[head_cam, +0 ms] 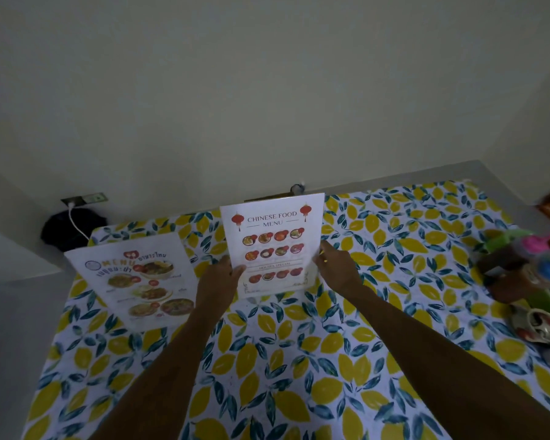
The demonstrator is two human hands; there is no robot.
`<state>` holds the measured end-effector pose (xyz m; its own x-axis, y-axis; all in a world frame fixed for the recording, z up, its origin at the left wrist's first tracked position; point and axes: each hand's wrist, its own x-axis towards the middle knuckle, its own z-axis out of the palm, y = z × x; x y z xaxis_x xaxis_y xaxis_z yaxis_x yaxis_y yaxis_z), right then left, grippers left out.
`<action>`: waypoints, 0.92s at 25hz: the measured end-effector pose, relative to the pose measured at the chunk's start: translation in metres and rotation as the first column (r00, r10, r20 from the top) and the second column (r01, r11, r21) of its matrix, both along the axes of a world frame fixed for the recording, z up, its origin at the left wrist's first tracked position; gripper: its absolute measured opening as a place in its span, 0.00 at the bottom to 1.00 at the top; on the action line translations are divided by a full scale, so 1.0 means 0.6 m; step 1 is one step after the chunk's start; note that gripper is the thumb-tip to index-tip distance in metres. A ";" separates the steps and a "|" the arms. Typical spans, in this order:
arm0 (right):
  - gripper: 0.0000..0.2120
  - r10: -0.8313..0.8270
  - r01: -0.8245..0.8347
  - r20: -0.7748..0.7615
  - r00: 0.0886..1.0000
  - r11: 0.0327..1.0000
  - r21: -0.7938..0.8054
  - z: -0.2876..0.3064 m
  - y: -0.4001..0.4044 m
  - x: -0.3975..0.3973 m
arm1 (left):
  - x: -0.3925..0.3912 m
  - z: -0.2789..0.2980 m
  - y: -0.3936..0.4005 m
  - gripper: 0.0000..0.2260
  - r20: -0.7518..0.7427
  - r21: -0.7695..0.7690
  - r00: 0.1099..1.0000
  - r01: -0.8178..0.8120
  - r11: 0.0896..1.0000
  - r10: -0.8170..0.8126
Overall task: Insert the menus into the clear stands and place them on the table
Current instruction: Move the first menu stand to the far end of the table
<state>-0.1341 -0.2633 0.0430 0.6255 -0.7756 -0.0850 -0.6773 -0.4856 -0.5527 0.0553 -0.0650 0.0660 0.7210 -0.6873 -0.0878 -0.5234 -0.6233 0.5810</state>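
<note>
Both hands hold the Chinese food menu (pixel 273 246) upright near the far middle of the surface (pixel 267 360). Left hand (pixel 219 276) grips the sheet's left edge, its thumb lying over the printed face; right hand (pixel 337 265) closes on the right edge with the forefinger stretched up along it. The menu's lower edge sits close to the lemon-patterned cloth (pixel 378 281) covering the surface; whether it is already in a clear stand I cannot tell, since any clear plastic around it is hard to make out in the dim light. Left of it, well apart, a second menu with Thai lettering (pixel 137 281) leans back, tilted, its foot on the cloth. At the right edge stands a blurred cluster of bottles and containers (pixel 527 268). Behind the surface's far left corner, a white cable (pixel 77 225) runs from a wall socket (pixel 85 199).
</note>
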 end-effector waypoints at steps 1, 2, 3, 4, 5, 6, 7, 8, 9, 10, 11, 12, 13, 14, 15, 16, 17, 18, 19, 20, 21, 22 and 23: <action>0.07 0.005 -0.005 0.013 1.000 1.000 -0.006 0.007 -0.016 -0.009 | -0.006 0.007 -0.015 0.14 0.004 -0.023 1.000 0.010 1.000 -0.010; 0.08 0.007 -0.007 0.026 1.000 1.000 -0.013 0.014 -0.032 -0.020 | -0.014 0.014 -0.031 0.14 0.016 -0.032 1.000 0.021 0.999 -0.020; 0.08 0.006 -0.006 0.042 0.999 1.000 -0.023 0.022 -0.050 -0.032 | -0.024 0.020 -0.050 0.14 0.026 -0.038 0.999 0.034 0.999 -0.033; 0.08 0.007 -0.005 0.057 0.998 0.999 -0.037 0.030 -0.071 -0.047 | -0.035 0.027 -0.072 0.14 0.029 -0.040 0.999 0.045 0.998 -0.044; 0.08 0.017 -0.013 0.068 0.998 0.998 -0.056 0.037 -0.092 -0.059 | -0.045 0.036 -0.094 0.14 0.033 -0.046 0.998 0.056 0.997 -0.054; 0.07 0.029 -0.022 0.078 0.997 0.997 -0.079 0.045 -0.114 -0.072 | -0.054 0.041 -0.116 0.14 0.040 -0.049 0.997 0.065 0.997 -0.063; 0.07 0.029 -0.021 0.082 0.996 0.995 -0.095 0.054 -0.143 -0.089 | -0.070 0.049 -0.144 0.14 0.057 -0.054 0.995 0.080 0.995 -0.077; 0.07 0.023 -0.014 0.084 0.996 0.994 -0.105 0.065 -0.175 -0.109 | -0.088 0.056 -0.176 0.14 0.069 -0.062 0.994 0.088 0.994 -0.084; 0.08 0.015 -0.006 0.082 0.996 0.994 -0.112 0.073 -0.211 -0.130 | -0.108 0.064 -0.209 0.14 0.079 -0.077 0.992 0.104 0.992 -0.098; 0.08 0.007 0.003 0.080 0.997 0.992 -0.124 0.080 -0.248 -0.152 | -0.131 0.072 -0.244 0.14 0.077 -0.098 0.991 0.114 0.989 -0.106; 0.08 0.004 0.008 0.083 0.997 0.990 -0.140 0.088 -0.287 -0.173 | -0.154 0.077 -0.283 0.14 0.072 -0.124 0.991 0.122 0.985 -0.114; 0.08 0.004 0.008 0.085 0.996 0.990 -0.141 0.095 -0.329 -0.194 | -0.178 0.082 -0.324 0.14 0.065 -0.142 0.991 0.121 0.982 -0.113; 0.08 0.013 -0.001 0.089 0.996 0.990 -0.139 0.103 -0.368 -0.214 | -0.200 0.086 -0.363 0.14 0.056 -0.156 0.992 0.117 0.981 -0.110; 0.08 0.020 -0.007 0.091 0.996 0.990 -0.140 0.111 -0.407 -0.232 | -0.220 0.090 -0.402 0.13 0.053 -0.156 0.994 0.107 0.982 -0.100; 0.08 0.020 -0.006 0.093 0.995 0.988 -0.156 0.118 -0.452 -0.256 | -0.246 0.093 -0.449 0.13 0.061 -0.147 0.994 0.102 0.984 -0.094; 0.08 0.015 0.001 0.095 0.995 0.986 -0.167 0.125 -0.496 -0.279 | -0.268 0.094 -0.494 0.14 0.054 -0.134 0.995 0.096 0.986 -0.089; 0.08 0.011 0.005 0.093 0.996 0.985 -0.171 0.133 -0.539 -0.302 | -0.292 0.101 -0.539 0.14 0.044 -0.141 0.995 0.090 0.986 -0.084; 0.08 0.003 0.013 0.091 0.996 0.985 -0.173 0.140 -0.579 -0.323 | -0.313 0.105 -0.580 0.14 0.024 -0.153 0.996 0.083 0.985 -0.080; 0.08 -0.009 0.025 0.086 0.996 0.984 -0.178 0.147 -0.618 -0.342 | -0.331 0.105 -0.620 0.13 0.018 -0.169 0.996 0.094 0.981 -0.093; 0.08 -0.025 0.039 0.084 0.996 0.983 -0.179 0.150 -0.657 -0.360 | -0.349 0.110 -0.657 0.12 0.008 -0.172 0.994 0.105 0.980 -0.105; 0.08 -0.038 0.052 0.079 0.996 0.983 -0.176 0.152 -0.690 -0.375 | -0.362 0.109 -0.691 0.12 0.007 -0.180 0.993 0.115 0.977 -0.116; 0.08 -0.045 0.057 0.073 0.996 0.983 -0.175 0.150 -0.717 -0.388 | -0.371 0.107 -0.722 0.12 0.020 -0.178 0.992 0.125 0.976 -0.123; 0.08 -0.056 0.067 0.067 0.996 0.983 -0.169 0.146 -0.747 -0.402 | -0.380 0.104 -0.757 0.12 0.037 -0.177 0.990 0.140 0.974 -0.136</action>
<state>-0.3754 -0.7112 0.1306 0.5758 -0.8126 0.0899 -0.6760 -0.5351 -0.5066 -0.1724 -0.5192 0.1282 0.6185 -0.7833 0.0625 -0.6127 -0.4309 0.6625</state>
